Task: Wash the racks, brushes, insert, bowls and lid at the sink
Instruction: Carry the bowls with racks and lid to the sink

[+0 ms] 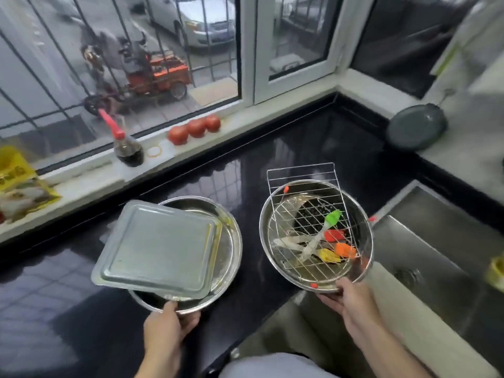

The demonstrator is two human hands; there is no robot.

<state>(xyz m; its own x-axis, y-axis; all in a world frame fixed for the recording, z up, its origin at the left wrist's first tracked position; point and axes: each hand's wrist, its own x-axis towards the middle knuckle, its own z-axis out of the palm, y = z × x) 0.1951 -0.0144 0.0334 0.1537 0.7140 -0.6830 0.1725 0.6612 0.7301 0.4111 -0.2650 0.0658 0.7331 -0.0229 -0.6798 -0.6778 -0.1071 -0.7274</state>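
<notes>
Over black countertop (313, 148), near its front edge: left hand (166, 327) gripping rim of steel bowl (231, 241), square tray lid (161, 246) tilted across it. Right hand (347, 301) gripping second bowl (263, 227), beside sink (436, 241), tipped toward it. Inside: wire racks (308, 186) stacked askew, silicone brushes (331, 236) green, red, orange, yellow. Bare counter behind, up to windowsill (245, 126).

Green (333, 216), red (335, 235), orange (345, 250), yellow (329, 255) brushes; silver bowls (231, 241); black counter (300, 148).
</notes>
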